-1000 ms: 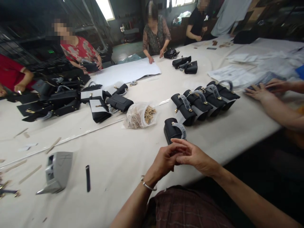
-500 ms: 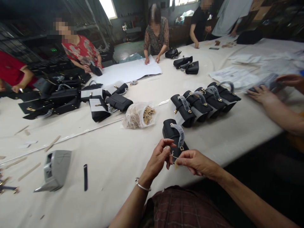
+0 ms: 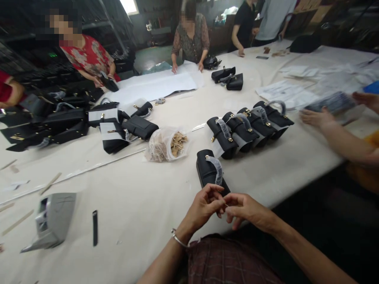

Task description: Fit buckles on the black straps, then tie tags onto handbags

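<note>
My left hand (image 3: 204, 205) and my right hand (image 3: 247, 208) meet fingertip to fingertip at the near table edge, both pinched on something small and thin that I cannot make out. Just beyond them lies a small black handbag (image 3: 207, 170) with a plastic-wrapped handle. A silver bangle sits on my left wrist. A clear bag of tan tags (image 3: 167, 144) lies further in, to the left of the handbag.
A row of several black handbags (image 3: 250, 125) stands to the right. More black bags (image 3: 59, 122) pile at the left. A grey device (image 3: 51, 221) and a black strip (image 3: 95, 227) lie near left. Other people work around the white table (image 3: 142, 197); another person's hands (image 3: 316, 117) rest at right.
My hands had a thin string stretched between them near the handbag; now they have drawn together and pinch close. The view has shifted slightly.
</note>
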`<state>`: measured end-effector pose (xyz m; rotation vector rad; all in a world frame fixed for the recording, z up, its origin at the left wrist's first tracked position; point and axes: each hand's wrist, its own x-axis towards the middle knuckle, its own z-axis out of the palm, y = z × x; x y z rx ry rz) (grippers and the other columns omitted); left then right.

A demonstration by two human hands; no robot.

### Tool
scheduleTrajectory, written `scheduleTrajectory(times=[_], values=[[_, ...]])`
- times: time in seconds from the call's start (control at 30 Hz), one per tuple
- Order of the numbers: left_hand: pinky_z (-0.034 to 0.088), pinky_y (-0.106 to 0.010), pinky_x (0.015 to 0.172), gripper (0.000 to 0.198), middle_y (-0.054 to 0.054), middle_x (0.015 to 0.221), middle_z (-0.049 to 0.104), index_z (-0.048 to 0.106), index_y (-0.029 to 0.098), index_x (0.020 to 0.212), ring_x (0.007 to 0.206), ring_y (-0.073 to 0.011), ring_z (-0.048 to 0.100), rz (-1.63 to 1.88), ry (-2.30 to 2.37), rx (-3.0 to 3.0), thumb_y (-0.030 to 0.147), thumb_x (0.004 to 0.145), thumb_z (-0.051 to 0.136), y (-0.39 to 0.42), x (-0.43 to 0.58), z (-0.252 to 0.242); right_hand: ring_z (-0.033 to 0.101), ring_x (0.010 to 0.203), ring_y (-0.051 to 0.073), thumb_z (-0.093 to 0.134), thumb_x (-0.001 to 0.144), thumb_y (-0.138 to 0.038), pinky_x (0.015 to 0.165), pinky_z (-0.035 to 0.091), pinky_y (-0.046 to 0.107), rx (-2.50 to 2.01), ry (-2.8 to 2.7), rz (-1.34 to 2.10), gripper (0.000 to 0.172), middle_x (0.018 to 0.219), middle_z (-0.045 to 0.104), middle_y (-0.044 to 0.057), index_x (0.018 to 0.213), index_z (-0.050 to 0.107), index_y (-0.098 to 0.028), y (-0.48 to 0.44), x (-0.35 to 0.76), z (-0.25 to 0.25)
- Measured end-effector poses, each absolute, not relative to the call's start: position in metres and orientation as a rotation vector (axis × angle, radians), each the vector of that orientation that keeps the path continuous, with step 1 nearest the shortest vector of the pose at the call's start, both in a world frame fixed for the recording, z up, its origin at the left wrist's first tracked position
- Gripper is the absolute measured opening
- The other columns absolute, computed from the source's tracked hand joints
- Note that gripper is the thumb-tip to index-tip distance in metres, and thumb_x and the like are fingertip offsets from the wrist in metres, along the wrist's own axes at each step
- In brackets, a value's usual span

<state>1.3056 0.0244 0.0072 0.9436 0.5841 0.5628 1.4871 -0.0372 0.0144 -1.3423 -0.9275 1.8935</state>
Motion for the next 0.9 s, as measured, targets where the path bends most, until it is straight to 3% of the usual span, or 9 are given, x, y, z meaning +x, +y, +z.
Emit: scheduleTrajectory(times=[0.1, 0.17, 0.3, 0.43, 0.5, 0.63, 0.77, 0.8, 0.9], values=[[0.051, -0.021, 0.053, 0.041, -0.001, 0.088, 0.061, 0.056, 0.016, 0.113, 0.06, -0.0081, 0.06, 0.602, 0.615, 0.943, 0.029, 0.078, 0.075, 0.024, 1.31, 0.009, 0.046, 0.042, 0.006, 0.069, 0.079, -0.054, 0.041, 0.04, 0.018, -1.423, -0.979, 1.818, 0.04, 0.063, 0.058, -0.003, 0.082, 0.064, -0.014, -0.036, 1.486, 0.008], [0.052, -0.022, 0.052, 0.042, -0.002, 0.095, 0.059, 0.056, 0.017, 0.113, 0.06, -0.0081, 0.061, 0.615, 0.66, 0.936, 0.029, 0.077, 0.075, 0.026, 1.309, 0.007, 0.039, 0.039, 0.004, 0.068, 0.08, -0.055, 0.037, 0.031, 0.016, -1.428, -0.943, 1.808, 0.041, 0.056, 0.052, -0.006, 0.079, 0.061, -0.015, -0.036, 1.489, 0.005], [0.051, -0.021, 0.05, 0.038, -0.002, 0.094, 0.06, 0.058, 0.016, 0.11, 0.056, -0.0076, 0.06, 0.537, 0.722, 0.959, 0.027, 0.076, 0.073, 0.027, 1.302, -0.005, 0.044, 0.046, 0.006, 0.075, 0.075, -0.045, 0.044, 0.035, 0.019, -1.357, -0.959, 1.959, 0.033, 0.063, 0.055, -0.005, 0.082, 0.063, -0.015, -0.038, 1.501, 0.002], [0.047, -0.019, 0.048, 0.036, -0.002, 0.094, 0.06, 0.059, 0.017, 0.109, 0.055, -0.0065, 0.059, 0.548, 0.759, 0.958, 0.026, 0.077, 0.072, 0.027, 1.294, -0.016, 0.038, 0.047, 0.006, 0.074, 0.074, -0.036, 0.044, 0.027, 0.02, -1.519, -1.084, 1.935, 0.024, 0.058, 0.052, -0.005, 0.079, 0.068, -0.014, -0.042, 1.509, -0.002], [0.045, -0.018, 0.048, 0.035, -0.002, 0.095, 0.061, 0.059, 0.017, 0.11, 0.056, -0.0059, 0.057, 0.572, 0.764, 0.945, 0.028, 0.079, 0.07, 0.028, 1.291, -0.018, 0.041, 0.053, 0.008, 0.075, 0.072, -0.033, 0.048, 0.029, 0.021, -1.567, -1.147, 1.924, 0.02, 0.06, 0.055, -0.003, 0.077, 0.071, -0.014, -0.043, 1.512, -0.004], [0.04, -0.017, 0.045, 0.035, -0.003, 0.095, 0.062, 0.059, 0.016, 0.109, 0.053, -0.0046, 0.054, 0.548, 0.778, 0.941, 0.03, 0.079, 0.071, 0.03, 1.292, -0.018, 0.045, 0.055, 0.01, 0.077, 0.075, -0.041, 0.052, 0.036, 0.023, -1.541, -1.049, 1.784, 0.028, 0.06, 0.055, -0.002, 0.07, 0.069, -0.015, -0.041, 1.513, 0.0], [0.051, -0.023, 0.055, 0.035, -0.002, 0.088, 0.063, 0.06, 0.015, 0.103, 0.059, -0.0104, 0.062, 0.486, 0.748, 0.911, 0.028, 0.074, 0.075, 0.026, 1.297, -0.019, 0.062, 0.089, 0.022, 0.081, 0.07, -0.045, 0.063, 0.054, 0.029, -1.271, -0.483, 1.64, 0.031, 0.099, 0.067, 0.005, 0.07, 0.062, -0.02, -0.03, 1.507, 0.008], [0.054, -0.027, 0.062, 0.034, -0.002, 0.086, 0.064, 0.061, 0.015, 0.1, 0.065, -0.0131, 0.064, 0.486, 0.743, 0.906, 0.028, 0.073, 0.076, 0.025, 1.297, -0.019, 0.062, 0.092, 0.023, 0.082, 0.069, -0.045, 0.06, 0.054, 0.028, -1.223, -0.373, 1.637, 0.032, 0.1, 0.067, 0.005, 0.07, 0.061, -0.021, -0.026, 1.505, 0.008], [0.056, -0.034, 0.076, 0.027, -0.004, 0.085, 0.066, 0.063, 0.015, 0.095, 0.082, -0.0191, 0.066, 0.574, 0.809, 0.928, 0.029, 0.076, 0.074, 0.031, 1.298, -0.018, 0.058, 0.064, 0.014, 0.084, 0.068, -0.046, 0.042, 0.041, 0.018, -1.239, -0.264, 1.626, 0.034, 0.071, 0.06, -0.001, 0.076, 0.061, -0.021, -0.014, 1.502, 0.004]])
